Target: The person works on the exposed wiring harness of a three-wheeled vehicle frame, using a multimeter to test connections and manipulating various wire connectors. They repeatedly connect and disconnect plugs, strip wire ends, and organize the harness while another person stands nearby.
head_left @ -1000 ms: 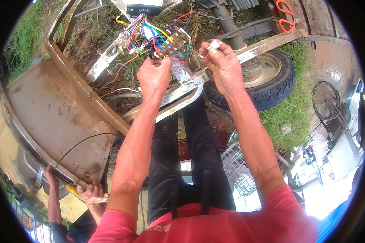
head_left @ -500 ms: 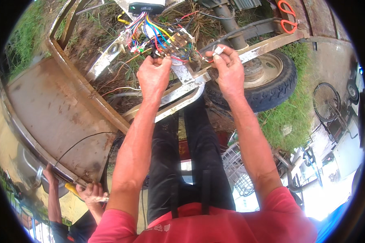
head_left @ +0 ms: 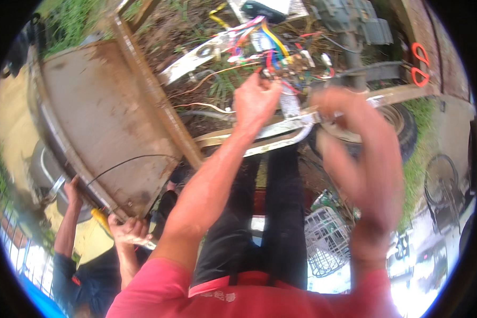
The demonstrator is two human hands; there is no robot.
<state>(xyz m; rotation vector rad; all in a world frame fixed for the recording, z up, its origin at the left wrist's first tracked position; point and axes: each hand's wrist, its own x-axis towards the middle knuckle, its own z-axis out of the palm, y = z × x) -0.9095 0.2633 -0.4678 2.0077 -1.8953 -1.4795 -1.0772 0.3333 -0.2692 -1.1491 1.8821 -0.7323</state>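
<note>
My left hand (head_left: pixel 256 102) is closed in a pinch at the lower edge of a tangle of coloured wires (head_left: pixel 274 41). The exact piece between its fingertips is hidden. The wires run down from a black box (head_left: pixel 263 10) to several connectors. A small white connector (head_left: pixel 326 60) hangs loose at the right of the tangle, apart from both hands. My right hand (head_left: pixel 352 132) is raised over the wheel (head_left: pixel 408 130), smeared by motion. Whether it holds anything does not show.
A rusty metal frame (head_left: pixel 159 98) with a brown panel (head_left: pixel 103 122) stands at left. Another person's hand (head_left: pixel 130 229) holds a yellow-handled tool (head_left: pixel 100 220) there. Orange scissor handles (head_left: pixel 420 64) are at the right. A white wire basket (head_left: pixel 326 238) sits below.
My right hand has let go of the white connector and moved down and right, away from the wiring. My left hand stays at the wires. The whole view has shifted.
</note>
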